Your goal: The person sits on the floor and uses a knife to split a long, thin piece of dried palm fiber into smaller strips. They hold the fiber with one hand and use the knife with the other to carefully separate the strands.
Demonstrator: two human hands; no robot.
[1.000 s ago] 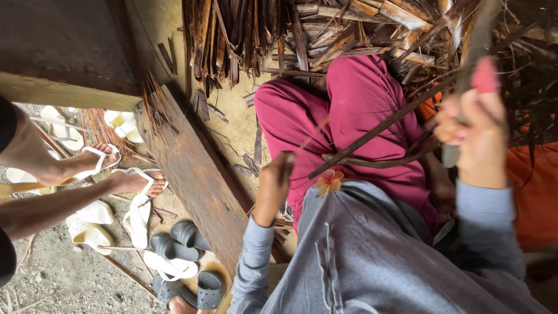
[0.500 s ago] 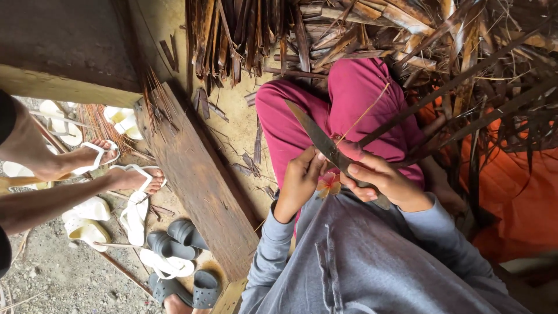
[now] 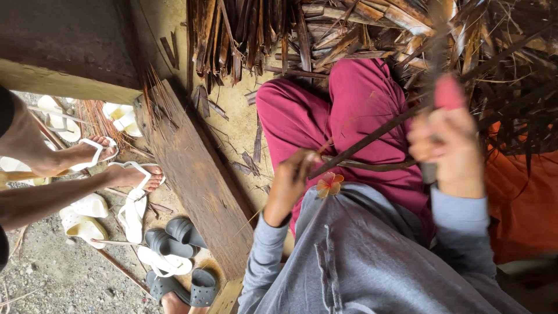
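Both ends of the leaf strip (image 3: 366, 141) sit in the left hand (image 3: 293, 180) and right hand (image 3: 447, 145).

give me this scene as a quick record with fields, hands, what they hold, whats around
left hand: grips the near end of a long dark leaf strip over the lap
right hand: raised and blurred, closed on a red-handled tool; the blade is too blurred to make out
lap: magenta trousers, grey top, small orange flower
ahead: pile of dried leaf strips
left side: wooden beam; sandals on the ground; another person's feet
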